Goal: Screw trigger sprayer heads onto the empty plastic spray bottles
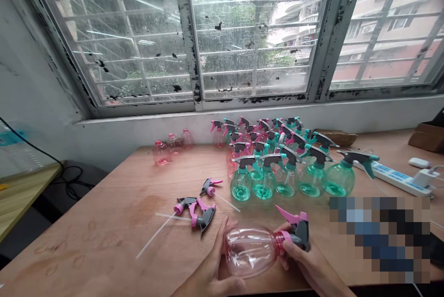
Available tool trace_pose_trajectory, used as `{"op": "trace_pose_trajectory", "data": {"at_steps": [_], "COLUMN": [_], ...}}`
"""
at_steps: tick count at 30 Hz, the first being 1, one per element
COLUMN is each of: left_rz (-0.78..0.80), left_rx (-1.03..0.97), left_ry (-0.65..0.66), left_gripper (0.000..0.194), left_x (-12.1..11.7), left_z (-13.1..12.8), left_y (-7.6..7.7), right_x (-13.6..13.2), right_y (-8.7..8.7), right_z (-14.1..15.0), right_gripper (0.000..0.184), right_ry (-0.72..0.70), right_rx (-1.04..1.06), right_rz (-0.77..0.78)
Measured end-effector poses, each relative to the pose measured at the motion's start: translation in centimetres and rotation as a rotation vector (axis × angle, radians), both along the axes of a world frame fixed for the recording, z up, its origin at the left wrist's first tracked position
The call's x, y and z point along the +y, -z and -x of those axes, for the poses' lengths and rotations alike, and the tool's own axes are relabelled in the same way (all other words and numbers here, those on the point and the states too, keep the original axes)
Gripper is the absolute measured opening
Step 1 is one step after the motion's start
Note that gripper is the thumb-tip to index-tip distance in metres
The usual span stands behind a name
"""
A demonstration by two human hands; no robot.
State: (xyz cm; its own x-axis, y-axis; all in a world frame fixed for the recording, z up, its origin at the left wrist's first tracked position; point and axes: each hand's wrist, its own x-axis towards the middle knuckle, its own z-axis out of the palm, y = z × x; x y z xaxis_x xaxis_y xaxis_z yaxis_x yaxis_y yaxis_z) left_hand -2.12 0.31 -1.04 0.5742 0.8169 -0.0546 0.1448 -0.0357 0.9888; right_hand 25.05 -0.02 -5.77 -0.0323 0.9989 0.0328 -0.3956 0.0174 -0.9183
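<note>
Bottle [248, 251] in both hands, then? Clear pink plastic, lying on its side?

Yes, and both hands are closed around it, not spread wide. The left hand [211, 264] cups the rounded base with the thumb across the top. The right hand [301, 264] wraps the neck, just under a grey spray head [301, 234] with a pink trigger [289, 216] tilted up and away.

Is it resting on the table?

Hard to say. It sits over the near part of a wooden table [86, 250], but whether it touches the wood cannot be told from this view.

What lies nearest?

Just left of it, three loose spray heads [199, 209] in pink and grey, with thin white tubes [154, 234] lying among them.

Further out?

Straight ahead, a tight crowd of spray bottles, green ones [241, 185] in front and pink ones [218, 137] behind, all with heads on. To their left, three pink bottles [162, 153] without heads stand near the wall.

Beyond those?

A white power strip [398, 177] on the right, above a blurred patch [379, 239], and a barred window [253, 33] along the back.
</note>
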Motion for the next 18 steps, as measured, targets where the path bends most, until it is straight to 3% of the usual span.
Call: {"op": "trace_pose_trajectory", "data": {"at_steps": [5,12,18], "left_rz": [0.096,-0.053,0.02], "left_rx": [-0.063,-0.022,-0.038], "left_ry": [0.023,0.003,-0.009], "left_gripper": [0.124,0.117,0.12], "left_x": [0.05,0.12,-0.18], "left_z": [-0.25,-0.37,0.12], "left_y": [0.04,0.09,0.63], "right_x": [-0.2,-0.22,-0.15], "right_y": [0.08,-0.35,-0.72], "right_z": [-0.08,-0.17,-0.11], "right_gripper": [0.04,0.038,0.036], "right_ry": [-0.036,-0.041,-0.029], "right_rx": [0.033,0.025,0.052], "right_rz": [0.01,0.001,0.0]}}
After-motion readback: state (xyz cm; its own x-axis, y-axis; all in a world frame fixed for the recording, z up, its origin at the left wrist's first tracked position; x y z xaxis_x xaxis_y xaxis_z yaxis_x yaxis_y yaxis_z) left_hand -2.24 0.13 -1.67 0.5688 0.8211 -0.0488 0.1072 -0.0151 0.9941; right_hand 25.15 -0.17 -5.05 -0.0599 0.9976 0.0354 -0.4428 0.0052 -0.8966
